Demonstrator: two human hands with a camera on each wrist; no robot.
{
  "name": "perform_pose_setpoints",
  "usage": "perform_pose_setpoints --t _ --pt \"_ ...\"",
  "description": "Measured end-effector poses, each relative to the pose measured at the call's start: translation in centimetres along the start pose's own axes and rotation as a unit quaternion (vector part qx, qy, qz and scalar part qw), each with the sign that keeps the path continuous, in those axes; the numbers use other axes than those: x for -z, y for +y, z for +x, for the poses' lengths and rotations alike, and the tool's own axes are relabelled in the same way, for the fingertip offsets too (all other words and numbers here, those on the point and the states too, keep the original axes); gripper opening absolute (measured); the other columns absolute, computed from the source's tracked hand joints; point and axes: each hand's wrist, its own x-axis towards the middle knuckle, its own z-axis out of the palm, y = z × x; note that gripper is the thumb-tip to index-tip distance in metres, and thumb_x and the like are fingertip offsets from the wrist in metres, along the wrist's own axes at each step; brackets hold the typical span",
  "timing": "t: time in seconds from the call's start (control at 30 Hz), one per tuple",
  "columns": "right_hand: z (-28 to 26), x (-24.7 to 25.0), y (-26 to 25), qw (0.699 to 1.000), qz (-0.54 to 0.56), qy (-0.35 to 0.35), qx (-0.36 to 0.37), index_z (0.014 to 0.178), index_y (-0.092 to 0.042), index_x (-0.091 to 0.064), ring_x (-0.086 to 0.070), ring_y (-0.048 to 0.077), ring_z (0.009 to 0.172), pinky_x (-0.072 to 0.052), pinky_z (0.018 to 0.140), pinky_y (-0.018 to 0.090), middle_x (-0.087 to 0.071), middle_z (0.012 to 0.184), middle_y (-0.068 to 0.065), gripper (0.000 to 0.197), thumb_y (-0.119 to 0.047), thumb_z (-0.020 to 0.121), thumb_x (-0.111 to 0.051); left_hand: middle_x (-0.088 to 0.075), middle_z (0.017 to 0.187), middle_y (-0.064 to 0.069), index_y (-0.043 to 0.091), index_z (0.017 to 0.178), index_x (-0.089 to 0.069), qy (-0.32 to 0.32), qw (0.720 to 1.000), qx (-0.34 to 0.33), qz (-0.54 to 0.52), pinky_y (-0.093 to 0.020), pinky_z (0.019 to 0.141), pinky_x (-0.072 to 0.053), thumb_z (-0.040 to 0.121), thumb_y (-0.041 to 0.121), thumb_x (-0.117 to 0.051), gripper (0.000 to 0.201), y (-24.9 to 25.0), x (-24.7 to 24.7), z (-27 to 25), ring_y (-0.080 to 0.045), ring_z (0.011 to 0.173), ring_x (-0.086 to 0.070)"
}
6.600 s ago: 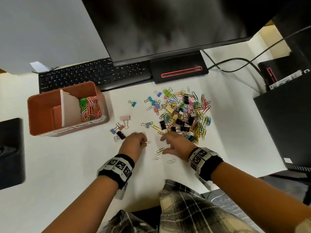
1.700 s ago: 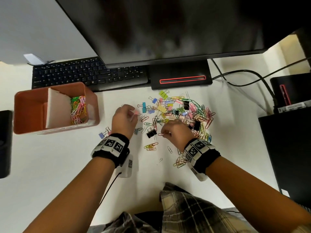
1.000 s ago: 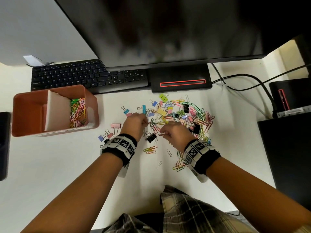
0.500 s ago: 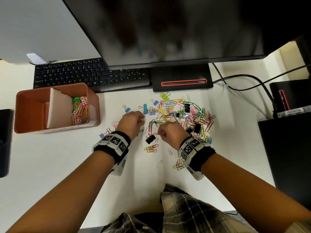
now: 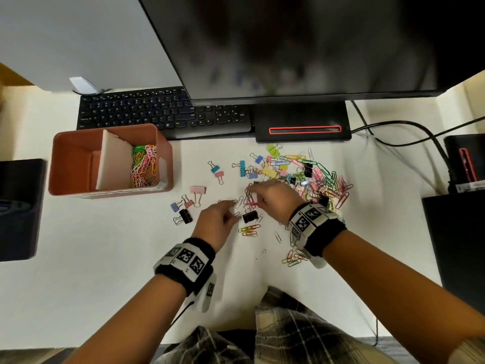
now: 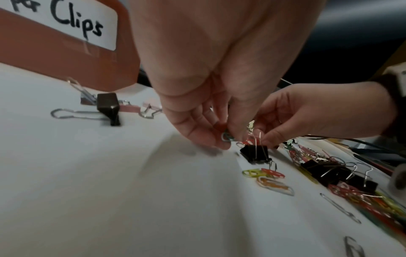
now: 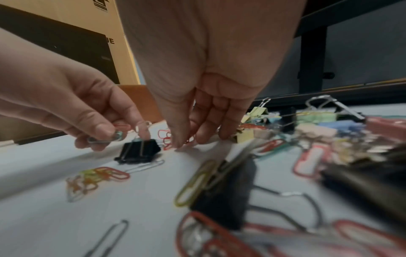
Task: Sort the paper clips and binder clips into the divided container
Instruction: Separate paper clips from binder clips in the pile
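Observation:
My left hand (image 5: 233, 210) pinches a few paper clips (image 6: 226, 136) between thumb and fingers, just left of a black binder clip (image 5: 249, 216). My right hand (image 5: 253, 197) reaches down beyond that black binder clip (image 7: 138, 151), thumb and fingertips closing on red paper clips (image 7: 167, 137) on the desk. The mixed pile of coloured paper clips and binder clips (image 5: 301, 177) spreads to the right. The orange divided container (image 5: 110, 130) stands at the left, with paper clips (image 5: 143, 166) in its right compartment behind a white divider.
A few binder clips (image 5: 189, 203) lie apart between container and hands. Loose paper clips (image 5: 291, 256) lie near my right wrist. A keyboard (image 5: 162, 111), a monitor base (image 5: 301, 127) and cables (image 5: 406, 132) line the back. A dark box (image 5: 456, 245) stands at the right.
My left hand has drawn back toward me, level with the black binder clip. My right hand has moved forward past that clip onto red paper clips.

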Motion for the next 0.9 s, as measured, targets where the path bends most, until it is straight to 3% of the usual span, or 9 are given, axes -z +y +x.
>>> perform_pose_setpoints --t 0.1,0.17,0.27,0.43,0.6,0.77,0.9 --pt "-0.2 0.5 0.8 1.000 -0.025 -0.007 0.014 0.133 -0.022 -0.048 -0.059 0.026 0.101 -0.046 0.091 0.037 -0.069 0.104 0.003 0.048 -0.011 0.088 -0.057 -0.066 0.105 -0.010 0.012 0.129 -0.052 0.026 0.999 0.020 -0.005 -0.016 0.083 -0.034 0.088 0.017 -0.060 0.042 -0.1 -0.4 0.5 -0.022 0.097 -0.060" --pt "-0.1 0.4 0.7 0.999 -0.043 -0.004 0.027 0.134 -0.026 -0.046 -0.057 0.026 0.103 -0.043 0.093 0.037 -0.069 0.106 0.002 0.049 -0.012 0.089 -0.056 -0.066 0.109 -0.011 0.011 0.130 -0.051 0.042 0.999 0.024 -0.001 -0.018 0.086 -0.035 0.088 0.017 -0.059 0.042 -0.1 -0.4 1.1 -0.023 0.101 -0.060" --pt "0.5 0.0 0.5 0.998 -0.062 -0.008 0.024 0.132 -0.027 -0.048 -0.054 0.026 0.113 -0.037 0.098 0.037 -0.064 0.118 0.003 0.043 -0.017 0.091 -0.054 -0.066 0.104 -0.010 0.013 0.122 -0.055 0.049 0.999 0.015 0.004 -0.020 0.081 -0.039 0.087 0.016 -0.061 0.035 0.2 -0.5 1.9 -0.022 0.093 -0.060" --pt "1.5 -0.3 0.3 0.999 -0.048 -0.005 -0.007 0.109 -0.021 -0.063 -0.055 0.027 0.104 -0.045 0.090 0.037 -0.062 0.107 0.006 0.021 -0.026 0.090 -0.055 -0.060 0.100 -0.010 0.011 0.103 -0.064 0.042 0.997 -0.014 0.069 -0.031 0.079 -0.045 0.087 0.016 -0.059 0.018 0.8 -1.1 3.1 -0.027 0.090 -0.059" --pt "1.1 -0.6 0.6 1.000 -0.002 0.013 -0.028 0.096 -0.011 -0.069 -0.050 0.025 0.104 -0.046 0.088 0.037 -0.054 0.106 0.007 0.017 -0.024 0.086 -0.062 -0.052 0.094 -0.010 0.008 0.095 -0.067 0.047 0.993 -0.042 0.103 -0.031 0.072 -0.046 0.086 0.009 -0.057 0.014 1.0 -1.2 3.6 -0.028 0.081 -0.056" --pt "0.6 -0.8 0.4 0.999 0.001 -0.012 -0.032 0.100 -0.011 -0.063 -0.055 0.025 0.099 -0.047 0.084 0.036 -0.062 0.103 0.007 0.015 -0.018 0.089 -0.055 -0.062 0.091 -0.009 0.008 0.093 -0.068 0.046 0.994 -0.056 0.085 -0.026 0.073 -0.042 0.086 0.010 -0.059 0.012 0.4 -0.8 3.2 -0.026 0.087 -0.058" --pt "0.6 -0.8 0.3 0.998 0.042 -0.023 -0.051 0.109 -0.012 -0.060 -0.058 0.027 0.098 -0.048 0.083 0.036 -0.064 0.104 0.010 0.021 -0.015 0.089 -0.055 -0.067 0.088 -0.006 0.009 0.089 -0.067 0.104 0.993 -0.048 0.022 -0.021 0.071 -0.039 0.085 0.013 -0.063 0.007 0.8 2.0 1.9 -0.018 0.079 -0.058"
